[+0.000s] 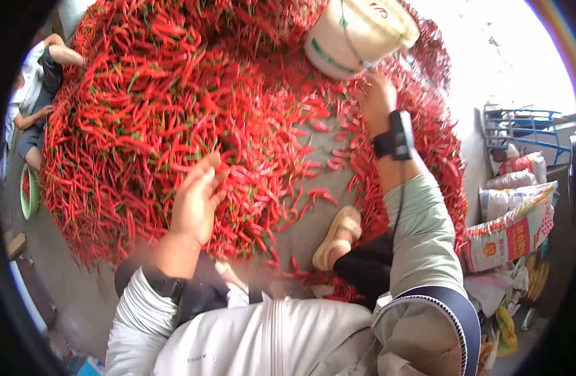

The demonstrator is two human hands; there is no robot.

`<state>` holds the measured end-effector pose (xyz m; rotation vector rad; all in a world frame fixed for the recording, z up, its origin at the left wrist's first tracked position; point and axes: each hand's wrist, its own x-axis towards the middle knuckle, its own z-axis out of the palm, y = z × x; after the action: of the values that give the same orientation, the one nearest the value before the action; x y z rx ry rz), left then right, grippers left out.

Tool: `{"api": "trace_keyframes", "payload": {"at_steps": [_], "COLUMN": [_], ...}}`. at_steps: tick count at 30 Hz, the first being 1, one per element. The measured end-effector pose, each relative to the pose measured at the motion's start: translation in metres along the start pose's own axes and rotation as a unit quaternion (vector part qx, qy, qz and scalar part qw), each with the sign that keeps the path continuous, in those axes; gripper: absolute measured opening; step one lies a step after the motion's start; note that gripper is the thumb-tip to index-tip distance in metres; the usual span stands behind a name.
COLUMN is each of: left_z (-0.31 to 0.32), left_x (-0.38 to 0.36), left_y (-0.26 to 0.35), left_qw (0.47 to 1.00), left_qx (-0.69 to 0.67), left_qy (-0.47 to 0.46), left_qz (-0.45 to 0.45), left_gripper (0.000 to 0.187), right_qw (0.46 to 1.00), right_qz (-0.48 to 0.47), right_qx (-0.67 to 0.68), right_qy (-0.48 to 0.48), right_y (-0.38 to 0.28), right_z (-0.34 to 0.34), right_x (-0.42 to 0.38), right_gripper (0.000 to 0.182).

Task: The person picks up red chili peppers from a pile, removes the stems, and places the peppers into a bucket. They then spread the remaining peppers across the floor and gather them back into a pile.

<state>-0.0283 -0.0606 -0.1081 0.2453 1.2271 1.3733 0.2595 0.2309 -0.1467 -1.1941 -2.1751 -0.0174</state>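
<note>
My left hand [197,203] is over the near edge of a large heap of red chili peppers [137,119], fingers stretched out and a little apart, holding nothing. Farther forward, my right hand [379,100] reaches to the lower side of a white plastic bucket [332,44] with a wire handle. Its fingertips lie right by the bucket and the chilies around it; blur and overlap hide how they are bent, and I cannot tell whether they grip anything. A black device is strapped to my right wrist. The bucket leans among the chilies, its lid or top facing up and right.
Loose chilies are scattered on the grey floor [313,182] near my sandalled foot [338,238]. At the left, another person [34,94] sits beside the heap, near a green basin [30,194]. Printed sacks [510,238] and a blue metal rack [529,125] stand on the right.
</note>
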Motion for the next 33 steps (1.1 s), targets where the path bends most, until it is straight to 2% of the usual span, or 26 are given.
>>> {"api": "trace_keyframes", "payload": {"at_steps": [1,2,3,4,6,8,9,10,12,14,15,16,18,20,24,26,27,28,30,31,33], "left_z": [0.002,0.002,-0.003,-0.002,-0.007,-0.014,-0.017,-0.019,-0.020,-0.018,-0.017,-0.017,-0.017,-0.021,-0.020,-0.018,-0.017,-0.016,-0.015,-0.016,-0.015], "left_x": [-0.004,-0.008,-0.009,-0.011,-0.012,-0.009,-0.007,-0.004,0.001,0.005,0.006,0.007,0.009,0.010,0.007,0.005,0.004,0.003,0.002,0.001,0.002], "left_y": [0.004,0.007,0.007,0.008,0.007,0.003,0.001,0.000,-0.002,-0.003,-0.004,-0.004,-0.006,-0.008,-0.008,-0.007,-0.007,-0.007,-0.008,-0.009,-0.010], "left_qw": [1.000,1.000,0.999,0.999,0.999,1.000,1.000,1.000,1.000,1.000,1.000,0.999,0.999,0.999,0.999,0.999,0.999,0.999,0.999,0.999,0.998], "left_qx": [-0.011,-0.020,-0.019,-0.012,0.005,0.014,0.014,0.019,0.023,0.018,0.022,0.026,0.032,0.038,0.032,0.026,0.025,0.024,0.027,0.037,0.052], "left_qy": [-0.004,-0.009,-0.032,-0.038,-0.026,-0.015,-0.010,-0.010,0.008,0.011,0.009,0.008,0.009,0.007,-0.002,-0.011,-0.021,-0.031,-0.038,-0.037,-0.034], "left_qz": [-0.004,-0.006,0.007,0.020,0.027,0.013,0.005,-0.004,-0.016,-0.020,-0.020,-0.020,-0.024,-0.021,-0.028,-0.028,-0.021,-0.015,-0.015,-0.011,-0.008], "left_gripper": [0.036,0.036,0.036,0.036,0.035,0.035,0.035,0.035,0.036,0.036,0.036,0.036,0.037,0.039,0.038,0.038,0.038,0.038,0.038,0.039,0.040], "right_qw": [0.969,0.909,0.868,0.884,0.934,0.963,0.953,0.945,0.940,0.936,0.935,0.911,0.883,0.887,0.810,0.767,0.777,0.751,0.833,0.877,0.926], "right_qz": [0.128,0.139,0.351,0.343,0.191,0.080,0.076,0.128,0.120,0.041,0.002,0.003,0.087,0.132,0.226,0.204,0.231,0.234,0.172,0.127,0.014], "right_qx": [0.189,0.391,0.341,0.261,0.199,0.095,0.096,0.100,0.114,0.075,0.010,-0.046,-0.077,-0.135,-0.218,-0.336,-0.339,-0.384,-0.362,-0.295,-0.203], "right_qy": [-0.098,0.019,-0.082,-0.179,-0.228,-0.238,-0.277,-0.284,-0.297,-0.341,-0.354,-0.411,-0.455,-0.421,-0.496,-0.507,-0.477,-0.484,-0.381,-0.358,-0.319], "right_y": [-0.003,-0.017,-0.065,-0.082,-0.115,-0.144,-0.151,-0.158,-0.151,-0.125,-0.109,-0.090,-0.066,-0.029,0.020,0.041,0.045,0.047,0.043,0.032,0.001], "right_z": [0.033,0.083,0.081,0.098,0.127,0.135,0.142,0.149,0.147,0.134,0.131,0.125,0.103,0.096,0.038,0.016,0.004,-0.001,0.003,0.010,0.044], "right_x": [-0.027,-0.078,-0.100,-0.134,-0.191,-0.221,-0.227,-0.234,-0.229,-0.222,-0.220,-0.218,-0.206,-0.219,-0.229,-0.231,-0.227,-0.221,-0.220,-0.219,-0.227], "right_gripper": [0.018,0.023,0.026,0.031,0.041,0.047,0.051,0.051,0.050,0.049,0.051,0.056,0.065,0.072,0.077,0.072,0.052,0.046,0.038,0.033,0.030]}}
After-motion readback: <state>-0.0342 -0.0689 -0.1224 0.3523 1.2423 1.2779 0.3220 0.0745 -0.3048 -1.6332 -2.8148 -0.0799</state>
